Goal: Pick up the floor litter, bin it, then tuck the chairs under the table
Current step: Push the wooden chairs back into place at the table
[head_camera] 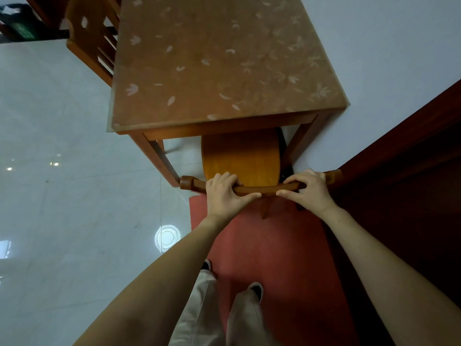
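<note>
A wooden chair (pixel 240 158) stands at the near end of the wooden table (pixel 219 61), its seat partly under the tabletop. My left hand (pixel 225 193) grips the left part of the chair's curved top rail. My right hand (pixel 308 191) grips the right part of the same rail. The table carries a clear cover printed with pale leaves. A second wooden chair (pixel 92 38) stands at the table's left side, its back close against the table edge. No litter shows on the floor.
A dark red-brown wooden door or panel (pixel 404 176) runs along the right. A red mat (pixel 274 245) lies under my feet. Glossy white floor tiles (pixel 74 196) spread to the left. A white wall (pixel 386 46) stands behind the table. A dark object (pixel 17 23) sits far top left.
</note>
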{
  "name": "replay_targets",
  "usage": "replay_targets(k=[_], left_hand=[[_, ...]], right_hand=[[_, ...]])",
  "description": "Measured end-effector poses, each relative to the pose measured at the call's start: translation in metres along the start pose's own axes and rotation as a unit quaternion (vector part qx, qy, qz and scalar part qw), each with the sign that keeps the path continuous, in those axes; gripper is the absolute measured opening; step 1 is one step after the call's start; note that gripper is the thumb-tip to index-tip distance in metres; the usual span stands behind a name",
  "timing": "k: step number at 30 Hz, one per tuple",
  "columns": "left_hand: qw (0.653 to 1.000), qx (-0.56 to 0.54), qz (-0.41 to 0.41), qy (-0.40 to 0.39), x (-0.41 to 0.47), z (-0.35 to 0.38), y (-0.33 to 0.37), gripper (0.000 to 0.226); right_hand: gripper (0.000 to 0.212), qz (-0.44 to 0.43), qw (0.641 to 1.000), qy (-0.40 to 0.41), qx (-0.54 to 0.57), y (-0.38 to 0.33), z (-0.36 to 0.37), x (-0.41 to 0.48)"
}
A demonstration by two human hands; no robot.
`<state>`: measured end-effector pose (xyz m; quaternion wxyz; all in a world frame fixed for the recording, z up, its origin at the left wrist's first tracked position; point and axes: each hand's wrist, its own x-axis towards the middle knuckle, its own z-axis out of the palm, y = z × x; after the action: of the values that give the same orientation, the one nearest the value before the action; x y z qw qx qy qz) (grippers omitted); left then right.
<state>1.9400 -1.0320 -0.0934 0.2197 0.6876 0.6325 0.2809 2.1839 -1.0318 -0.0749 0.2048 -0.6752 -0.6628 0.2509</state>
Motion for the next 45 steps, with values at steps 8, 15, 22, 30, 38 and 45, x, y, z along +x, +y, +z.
replay_targets(k=[8, 15, 22, 30, 38, 45], left_hand=[[0.994, 0.042, 0.082, -0.066, 0.0, -0.02, -0.015, 0.049], [0.999, 0.004, 0.032, -0.014, 0.001, -0.026, -0.021, 0.055], [0.999, -0.044, 0.023, -0.004, 0.011, -0.017, -0.014, 0.055], [0.999, -0.04, 0.013, 0.006, 0.025, 0.01, 0.008, 0.057], [0.999, -0.047, 0.007, -0.008, 0.031, 0.013, 0.012, 0.06], [0.999, -0.048, 0.012, -0.005, 0.028, 0.011, 0.013, 0.06]], right_hand=[[0.033, -0.076, 0.996, 0.034, 0.03, -0.013, 0.012, -0.021], [0.022, -0.047, 0.996, 0.048, 0.051, -0.013, 0.02, -0.014], [0.037, -0.062, 0.996, 0.039, 0.048, 0.0, 0.01, -0.002], [0.044, -0.054, 0.998, 0.003, 0.02, 0.026, -0.013, 0.021], [0.029, -0.051, 0.997, 0.041, 0.04, 0.024, -0.01, 0.017], [0.029, -0.057, 0.995, 0.062, 0.052, 0.027, -0.005, 0.014]])
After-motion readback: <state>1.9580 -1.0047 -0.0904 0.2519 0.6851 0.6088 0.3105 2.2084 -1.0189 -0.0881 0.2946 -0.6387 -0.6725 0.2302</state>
